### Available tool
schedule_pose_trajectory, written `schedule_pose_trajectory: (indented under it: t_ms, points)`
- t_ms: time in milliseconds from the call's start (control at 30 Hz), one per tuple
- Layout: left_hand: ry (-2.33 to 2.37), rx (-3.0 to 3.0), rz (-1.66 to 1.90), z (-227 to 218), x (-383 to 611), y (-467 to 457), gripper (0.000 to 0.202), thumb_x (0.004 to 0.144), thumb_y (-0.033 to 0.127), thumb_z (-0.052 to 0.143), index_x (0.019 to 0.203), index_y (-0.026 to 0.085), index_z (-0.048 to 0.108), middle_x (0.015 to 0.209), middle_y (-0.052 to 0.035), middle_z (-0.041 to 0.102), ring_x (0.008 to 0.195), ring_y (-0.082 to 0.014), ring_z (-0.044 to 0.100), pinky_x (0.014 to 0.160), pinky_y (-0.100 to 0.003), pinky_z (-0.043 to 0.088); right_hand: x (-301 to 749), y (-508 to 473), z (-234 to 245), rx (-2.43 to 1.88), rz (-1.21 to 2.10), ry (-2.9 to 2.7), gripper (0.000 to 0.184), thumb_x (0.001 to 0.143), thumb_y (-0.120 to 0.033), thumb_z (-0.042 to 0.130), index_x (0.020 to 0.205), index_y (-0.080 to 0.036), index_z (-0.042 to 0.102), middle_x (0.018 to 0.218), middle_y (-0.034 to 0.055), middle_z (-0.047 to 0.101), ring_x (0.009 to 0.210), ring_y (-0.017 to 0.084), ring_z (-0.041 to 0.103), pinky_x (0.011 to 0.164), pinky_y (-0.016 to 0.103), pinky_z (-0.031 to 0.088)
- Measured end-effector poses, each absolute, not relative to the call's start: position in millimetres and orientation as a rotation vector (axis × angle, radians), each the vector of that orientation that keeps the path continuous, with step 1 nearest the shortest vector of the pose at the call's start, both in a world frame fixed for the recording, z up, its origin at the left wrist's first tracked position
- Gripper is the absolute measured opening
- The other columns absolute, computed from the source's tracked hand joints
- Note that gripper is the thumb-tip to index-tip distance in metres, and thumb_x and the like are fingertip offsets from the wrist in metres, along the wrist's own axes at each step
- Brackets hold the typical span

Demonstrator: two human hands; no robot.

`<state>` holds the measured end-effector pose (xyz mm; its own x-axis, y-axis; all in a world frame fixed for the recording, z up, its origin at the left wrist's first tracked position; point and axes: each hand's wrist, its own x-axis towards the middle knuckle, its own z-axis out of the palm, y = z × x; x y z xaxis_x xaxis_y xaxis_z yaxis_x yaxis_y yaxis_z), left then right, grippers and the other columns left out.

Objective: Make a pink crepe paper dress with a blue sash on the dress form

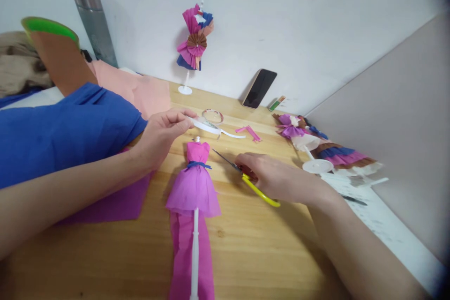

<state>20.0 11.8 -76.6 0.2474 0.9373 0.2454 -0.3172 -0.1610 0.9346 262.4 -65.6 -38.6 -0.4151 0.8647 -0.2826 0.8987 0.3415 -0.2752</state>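
Observation:
My left hand [165, 133] pinches the edge of a roll of white tape [206, 125], whose loose end trails to the right. In my right hand [267, 173] is a pair of scissors with yellow handles [260, 191], its dark blades pointing left. Between the hands lies a small mannequin stand [195, 248] wearing a pink and purple paper dress [196, 192]. A dark blue strip [198, 165] circles the dress's waist. Under the stand's pole runs a long pink paper strip [177, 262].
Blue paper [70, 126], peach paper [137, 93] and purple paper [116, 201] lie at left, near a grey bottle [94, 23]. A dressed mannequin [195, 42] stands at the back wall beside a phone [260, 89]. Pink scraps [249, 132] and more paper dresses [344, 154] are at right.

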Motion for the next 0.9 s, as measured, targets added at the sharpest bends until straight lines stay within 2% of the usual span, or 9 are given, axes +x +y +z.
schedule_pose_trajectory:
  t_ms: [200, 500, 733, 900]
  points:
    - [0.717, 1.156, 1.349, -66.9, 20.3, 16.2, 0.011, 0.066, 0.019, 0.073, 0.057, 0.015, 0.067, 0.091, -0.0035, 0.067, 0.098, -0.0180, 0.059, 0.103, -0.034, 0.038, 265.4, -63.5, -40.5, 1.681, -0.572, 2.505, 0.037, 0.079, -0.006, 0.045, 0.109, -0.022, 0.061, 0.092, 0.0042, 0.068, 0.076, 0.017, 0.060, 0.065, 0.025, 0.039]
    - [0.830, 1.381, 1.381, -72.3, 17.9, 18.1, 0.011, 0.070, 0.023, 0.070, 0.062, 0.016, 0.069, 0.095, -0.0051, 0.071, 0.105, -0.0219, 0.062, 0.102, -0.035, 0.042, 264.7, -63.4, -44.8, 1.644, -0.553, 2.516, 0.046, 0.085, -0.010, 0.045, 0.127, -0.027, 0.055, 0.100, 0.0054, 0.064, 0.084, 0.018, 0.062, 0.069, 0.025, 0.041]
    - [0.780, 1.829, 1.415, -62.1, 14.1, 14.0, 0.015, 0.079, 0.022, 0.062, 0.066, 0.017, 0.065, 0.097, -0.0075, 0.071, 0.098, -0.0204, 0.066, 0.093, -0.035, 0.050, 264.6, -62.4, -45.7, 1.684, -0.401, 2.454, 0.040, 0.079, -0.006, 0.045, 0.117, -0.017, 0.050, 0.108, 0.0112, 0.056, 0.082, 0.019, 0.059, 0.068, 0.027, 0.042]
    - [0.651, 2.352, 1.562, -47.9, 5.6, 13.6, 0.016, 0.083, 0.015, 0.057, 0.068, 0.020, 0.061, 0.101, -0.0085, 0.071, 0.097, -0.0190, 0.067, 0.088, -0.035, 0.052, 262.5, -59.6, -45.3, 1.810, -0.239, 2.282, 0.026, 0.077, -0.006, 0.046, 0.101, -0.016, 0.051, 0.089, 0.0091, 0.058, 0.074, 0.020, 0.058, 0.063, 0.027, 0.038]
